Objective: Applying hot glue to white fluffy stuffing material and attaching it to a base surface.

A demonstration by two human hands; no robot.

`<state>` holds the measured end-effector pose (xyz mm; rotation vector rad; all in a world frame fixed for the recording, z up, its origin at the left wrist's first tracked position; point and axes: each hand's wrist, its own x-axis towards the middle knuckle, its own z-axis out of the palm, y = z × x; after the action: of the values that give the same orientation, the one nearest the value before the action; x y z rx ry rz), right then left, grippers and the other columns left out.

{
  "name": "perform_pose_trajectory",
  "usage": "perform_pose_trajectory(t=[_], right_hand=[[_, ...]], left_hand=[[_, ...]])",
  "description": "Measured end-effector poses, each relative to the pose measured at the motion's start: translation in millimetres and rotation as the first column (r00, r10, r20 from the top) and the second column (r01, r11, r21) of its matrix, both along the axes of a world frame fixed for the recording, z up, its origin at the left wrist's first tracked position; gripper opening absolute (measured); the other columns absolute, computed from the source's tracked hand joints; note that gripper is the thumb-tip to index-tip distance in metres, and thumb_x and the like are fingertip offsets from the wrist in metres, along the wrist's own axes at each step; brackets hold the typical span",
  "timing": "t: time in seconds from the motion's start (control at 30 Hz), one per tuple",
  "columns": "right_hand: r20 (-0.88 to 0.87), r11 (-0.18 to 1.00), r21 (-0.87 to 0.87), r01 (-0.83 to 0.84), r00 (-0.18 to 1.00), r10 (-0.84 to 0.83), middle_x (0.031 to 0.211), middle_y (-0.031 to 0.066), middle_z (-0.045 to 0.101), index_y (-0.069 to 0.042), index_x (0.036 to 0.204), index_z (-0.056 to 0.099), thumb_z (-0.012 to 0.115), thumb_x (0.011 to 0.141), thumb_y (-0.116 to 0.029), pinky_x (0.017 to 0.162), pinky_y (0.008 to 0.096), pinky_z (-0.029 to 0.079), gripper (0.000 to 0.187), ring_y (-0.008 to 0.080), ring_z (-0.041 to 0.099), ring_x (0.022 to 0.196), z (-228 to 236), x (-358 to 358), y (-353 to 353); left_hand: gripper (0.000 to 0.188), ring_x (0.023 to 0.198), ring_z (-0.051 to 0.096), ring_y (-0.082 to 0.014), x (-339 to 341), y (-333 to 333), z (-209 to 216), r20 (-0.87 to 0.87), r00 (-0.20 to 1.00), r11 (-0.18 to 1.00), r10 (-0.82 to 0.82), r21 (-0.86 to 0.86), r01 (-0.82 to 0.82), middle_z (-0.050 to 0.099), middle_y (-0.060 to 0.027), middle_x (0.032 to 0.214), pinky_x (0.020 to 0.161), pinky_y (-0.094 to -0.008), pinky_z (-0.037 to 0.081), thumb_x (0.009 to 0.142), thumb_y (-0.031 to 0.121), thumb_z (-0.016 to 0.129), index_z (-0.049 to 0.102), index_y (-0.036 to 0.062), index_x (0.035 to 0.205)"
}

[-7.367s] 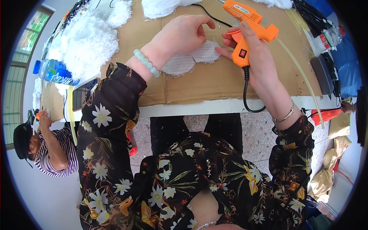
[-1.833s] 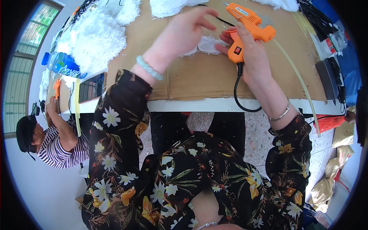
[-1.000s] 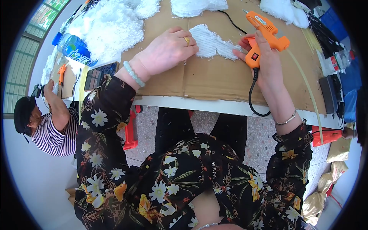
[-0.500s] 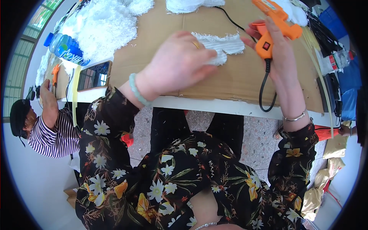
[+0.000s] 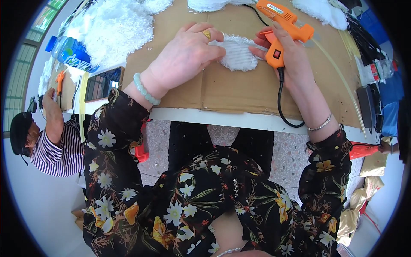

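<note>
My right hand [image 5: 295, 60] holds an orange glue gun [image 5: 277, 53], its black cord hanging down from the handle and its front end pointing away to the upper left. The fingertips of that hand come close to the right edge of a small white piece of shaggy fabric [image 5: 240, 55]. This piece lies on the cardboard with its ribbed side up. My left hand [image 5: 188, 55] is closed at the left edge of the same piece, thumb and fingers pinching it; part of that edge is hidden by the fingers.
A large heap of white shaggy fabric [image 5: 113, 34] lies at the left, beside a blue bottle [image 5: 70, 53] and a phone [image 5: 104, 84]. Cardboard [image 5: 171, 96] covers the table. More white fluff [image 5: 323, 13] lies far right. Another person [image 5: 53, 141] sits at the left.
My left hand has come back from over the white piece to its left edge. My right hand has shifted left with the glue gun. The fabric piece has turned and shows more ribbed surface.
</note>
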<state>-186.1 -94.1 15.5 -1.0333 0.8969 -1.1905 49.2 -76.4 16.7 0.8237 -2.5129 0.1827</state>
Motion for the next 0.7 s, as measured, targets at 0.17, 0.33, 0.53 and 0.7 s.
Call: perform_pose_trajectory(t=[0.17,0.33,0.53,0.7], right_hand=[[-0.018,0.999,-0.036,-0.007,1.0,0.007,0.097,0.0168,0.059,0.006,0.102,0.056,0.054,0.093,-0.029,0.078,0.0359,0.057,0.036,0.025,0.064,0.088,1,-4,0],[-0.102,0.988,-0.128,-0.09,0.992,0.077,0.098,0.0153,0.06,0.005,0.104,0.056,0.054,0.093,-0.03,0.077,0.036,0.057,0.037,0.0212,0.063,0.086,24,-18,6],[-0.422,0.984,-0.108,-0.142,0.903,0.084,0.096,0.0128,0.062,0.003,0.106,0.056,0.053,0.093,-0.026,0.073,0.0342,0.057,0.032,0.0165,0.062,0.085,47,-48,31],[-0.563,0.974,-0.07,-0.215,0.815,0.14,0.095,0.0091,0.062,0.0,0.106,0.057,0.055,0.091,-0.023,0.071,0.0288,0.053,0.027,0.0136,0.061,0.083,53,-49,65]], left_hand=[[0.012,0.108,0.053,-0.0273,7,-11,-6,0.062,0.996,0.997,0.065,-0.041,-0.062,0.06,-0.0051,0.101,0.093,-0.0413,0.039,0.076,0.013,0.066,0.066,0.0106,0.087],[0.015,0.094,0.059,-0.0281,14,-11,4,-0.23,0.966,0.963,0.116,0.263,-0.053,0.065,-0.0088,0.095,0.083,-0.0364,0.046,0.079,0.018,0.065,0.067,0.0064,0.089],[0.021,0.076,0.062,-0.0247,-6,-46,5,-0.302,0.93,0.926,0.209,0.366,-0.089,0.066,-0.0121,0.085,0.069,-0.0317,0.049,0.08,0.021,0.063,0.067,0.0028,0.09],[0.012,0.075,0.061,-0.0326,-3,-48,9,-0.283,0.959,0.96,0.005,0.269,0.074,0.063,-0.0177,0.078,0.068,-0.0383,0.049,0.077,0.009,0.06,0.065,-0.0013,0.081]])
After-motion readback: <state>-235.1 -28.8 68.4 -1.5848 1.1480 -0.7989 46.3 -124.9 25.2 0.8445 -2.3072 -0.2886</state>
